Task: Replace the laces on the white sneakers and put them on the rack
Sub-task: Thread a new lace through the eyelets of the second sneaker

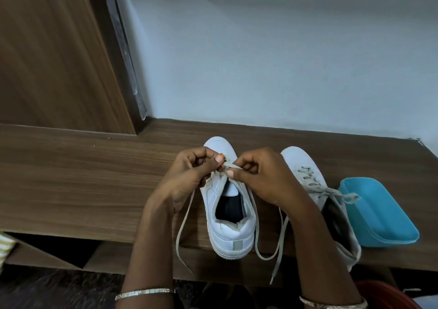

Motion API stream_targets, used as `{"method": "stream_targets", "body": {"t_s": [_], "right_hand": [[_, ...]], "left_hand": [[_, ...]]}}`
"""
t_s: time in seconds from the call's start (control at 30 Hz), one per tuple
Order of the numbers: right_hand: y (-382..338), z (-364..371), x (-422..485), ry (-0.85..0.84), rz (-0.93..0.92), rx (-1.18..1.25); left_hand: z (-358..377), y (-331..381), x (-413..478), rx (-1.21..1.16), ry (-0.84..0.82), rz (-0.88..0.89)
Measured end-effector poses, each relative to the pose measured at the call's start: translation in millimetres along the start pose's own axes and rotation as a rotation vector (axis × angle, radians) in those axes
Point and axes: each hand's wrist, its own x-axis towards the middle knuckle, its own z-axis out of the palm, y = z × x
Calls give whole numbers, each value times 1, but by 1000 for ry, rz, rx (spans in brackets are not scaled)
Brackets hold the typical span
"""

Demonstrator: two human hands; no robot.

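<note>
A white sneaker stands on the wooden shelf top, toe pointing to the wall, heel at the front edge. A grey lace runs through its eyelets and both loose ends hang over the shelf's edge. My left hand pinches the lace over the forefoot. Close beside it, my right hand pinches the same lace at the eyelets. A second white sneaker, laced in grey and tied, stands to the right, partly hidden by my right forearm.
A turquoise tray lies at the right end of the shelf, touching the second sneaker's laces. A wooden door and frame rise at the back left, a pale wall behind. Below the shelf is a dark opening; something red sits bottom right.
</note>
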Motion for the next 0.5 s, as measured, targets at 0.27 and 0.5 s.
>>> {"method": "stream_targets", "body": {"t_s": [0.27,0.5], "right_hand": [[12,-24,-6,100,143,272],[28,-50,-17,95,277,361]], "left_hand": [[-26,-3,-8,268,-54,-33],[-38,-6,-7,363,-60,-43]]}}
